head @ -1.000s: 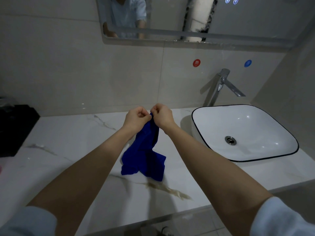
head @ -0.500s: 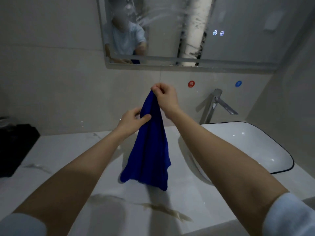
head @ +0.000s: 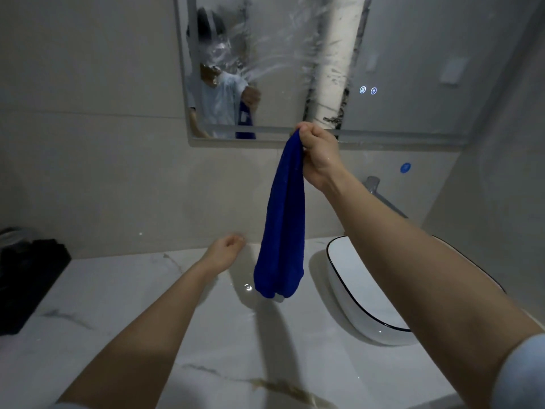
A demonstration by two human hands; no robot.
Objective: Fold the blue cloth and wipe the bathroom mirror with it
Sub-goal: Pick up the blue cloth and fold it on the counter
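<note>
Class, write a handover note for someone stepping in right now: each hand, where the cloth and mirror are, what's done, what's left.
Right hand pinches the top of the blue cloth, which hangs free over the marble counter, beside the basin.
Left hand: empty, loosely curled, low above the counter.
Mirror: on the wall ahead, streaked.
Done: cloth lifted. Left: fold it neatly, wipe the mirror.

Lt-blue short sleeves (head: pixel 522 376) L+R; forearms (head: pixel 413 261) bare.
</note>
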